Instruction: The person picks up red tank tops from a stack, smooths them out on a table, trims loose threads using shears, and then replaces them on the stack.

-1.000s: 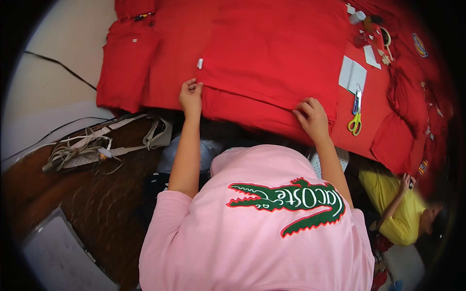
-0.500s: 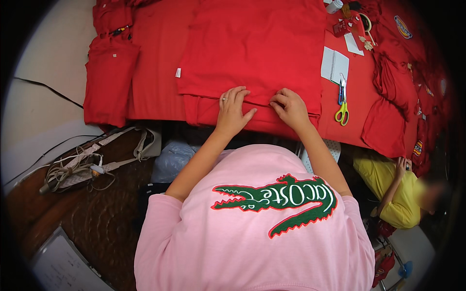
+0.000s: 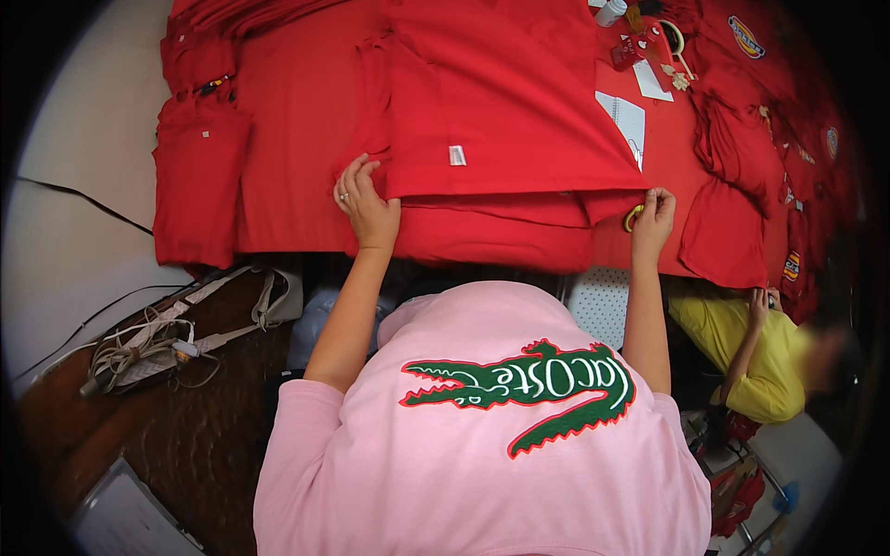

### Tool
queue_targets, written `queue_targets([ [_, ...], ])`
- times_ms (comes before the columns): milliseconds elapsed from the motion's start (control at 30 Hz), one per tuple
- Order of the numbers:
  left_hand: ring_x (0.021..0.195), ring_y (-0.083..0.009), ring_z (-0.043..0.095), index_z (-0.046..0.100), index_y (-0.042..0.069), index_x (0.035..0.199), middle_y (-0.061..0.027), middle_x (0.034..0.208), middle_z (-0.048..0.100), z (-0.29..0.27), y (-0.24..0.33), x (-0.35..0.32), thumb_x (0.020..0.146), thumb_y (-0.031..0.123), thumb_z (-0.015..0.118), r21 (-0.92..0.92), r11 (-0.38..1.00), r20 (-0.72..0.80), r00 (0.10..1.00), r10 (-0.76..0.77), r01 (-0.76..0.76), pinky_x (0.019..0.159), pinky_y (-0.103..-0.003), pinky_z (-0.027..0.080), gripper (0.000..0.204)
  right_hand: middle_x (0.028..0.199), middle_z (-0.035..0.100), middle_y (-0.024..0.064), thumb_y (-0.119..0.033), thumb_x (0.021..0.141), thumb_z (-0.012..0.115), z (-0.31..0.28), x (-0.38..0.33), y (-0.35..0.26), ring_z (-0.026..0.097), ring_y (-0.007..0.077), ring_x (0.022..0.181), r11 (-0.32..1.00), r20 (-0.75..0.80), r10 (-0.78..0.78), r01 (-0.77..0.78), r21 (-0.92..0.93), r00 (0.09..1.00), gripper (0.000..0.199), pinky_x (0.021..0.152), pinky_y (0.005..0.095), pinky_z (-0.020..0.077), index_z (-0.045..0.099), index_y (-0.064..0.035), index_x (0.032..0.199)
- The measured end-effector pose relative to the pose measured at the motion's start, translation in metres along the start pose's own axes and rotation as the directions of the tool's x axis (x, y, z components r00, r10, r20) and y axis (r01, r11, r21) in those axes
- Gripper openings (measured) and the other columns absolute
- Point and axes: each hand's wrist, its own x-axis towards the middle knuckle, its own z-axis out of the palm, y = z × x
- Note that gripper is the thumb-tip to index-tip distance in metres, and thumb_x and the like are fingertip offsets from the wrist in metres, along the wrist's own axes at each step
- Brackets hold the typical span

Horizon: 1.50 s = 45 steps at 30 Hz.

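Head view shows the red garment (image 3: 519, 111) at twelve o'clock, body running out of frame toward twelve, front edge nine-to-three. Right hand (image 3: 654, 221) pinches its four-o'clock corner; left hand (image 3: 371, 213), loosely curled, is by eight, hold unclear.

A wide red cloth garment (image 3: 501, 102) is on the flat red table (image 3: 306, 139), folded red clothes (image 3: 199, 190) left, white paper notebook (image 3: 629, 120) right.

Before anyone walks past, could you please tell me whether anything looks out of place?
Yes: the cables at lower left lie in a loose, untidy tangle. The red garment in the right hand also hides much of the scissors.
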Motion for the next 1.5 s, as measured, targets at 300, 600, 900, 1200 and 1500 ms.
queue_targets([
  [300, 0.134, -0.0327, 0.051, 0.060, 0.009, 0.123, -0.0094, 0.140, 0.059, -0.005, -0.010, -0.043, 0.080, 0.013, 0.077, -0.085, 0.996, 0.017, 1.000, -0.013, 0.015, 0.116, -0.050, 0.032, 0.047, 0.128, 0.064, 0.0136, -0.008, 0.088, 0.077, 0.008, -0.045, 0.001, 0.060, 0.0299, 0.118, 0.757, 0.204, -0.461, 0.502, -0.418, 0.864, 0.031, 0.101, 0.0430, 0.0471, 0.064, -0.0040, 0.115],
  [600, 0.127, -0.0302, 0.054, 0.067, 0.011, 0.102, -0.0081, 0.133, 0.061, -0.017, 0.046, -0.026, 0.080, 0.025, 0.081, -0.159, 0.973, 0.122, 0.974, 0.190, -0.170, 0.111, -0.049, 0.034, 0.030, 0.130, 0.063, 0.0168, -0.015, 0.092, 0.073, 0.037, -0.031, -0.007, 0.058, 0.0388, 0.122, 0.679, 0.239, -0.429, 0.485, -0.551, 0.871, 0.037, 0.104, 0.0486, 0.0460, 0.065, -0.0081, 0.127],
  [900, 0.118, -0.0295, 0.060, 0.071, 0.009, 0.081, -0.0071, 0.120, 0.068, 0.019, 0.062, -0.016, 0.079, 0.021, 0.084, -0.173, 0.977, 0.215, 0.963, 0.161, -0.125, 0.105, -0.048, 0.040, 0.018, 0.116, 0.063, 0.0183, -0.023, 0.089, 0.077, -0.005, -0.003, 0.043, 0.060, 0.0397, 0.111, 0.619, 0.207, -0.292, 0.350, -0.703, 0.934, 0.037, 0.096, 0.0497, 0.0501, 0.068, -0.0058, 0.121],
  [1200, 0.101, -0.0264, 0.071, 0.069, 0.000, 0.080, -0.0123, 0.108, 0.072, 0.005, 0.064, -0.020, 0.079, 0.004, 0.078, -0.560, 0.804, 0.360, 0.933, 0.020, 0.199, 0.088, -0.036, 0.056, 0.010, 0.111, 0.063, 0.0191, -0.018, 0.087, 0.070, 0.044, 0.041, 0.040, 0.064, 0.0393, 0.105, 0.532, 0.137, -0.373, 0.332, -0.779, 0.918, 0.038, 0.090, 0.0518, 0.0528, 0.068, -0.0020, 0.122],
  [1500, 0.094, -0.0193, 0.072, 0.070, -0.002, 0.084, -0.0111, 0.110, 0.072, -0.009, 0.068, -0.021, 0.083, 0.000, 0.077, -0.556, 0.786, 0.364, 0.929, -0.063, 0.271, 0.085, -0.030, 0.057, 0.008, 0.109, 0.072, 0.0240, -0.012, 0.090, 0.061, 0.039, 0.070, 0.037, 0.071, 0.0370, 0.099, 0.795, 0.227, -0.069, 0.191, -0.575, 0.971, 0.040, 0.083, 0.0444, 0.0551, 0.068, -0.0001, 0.128],
])
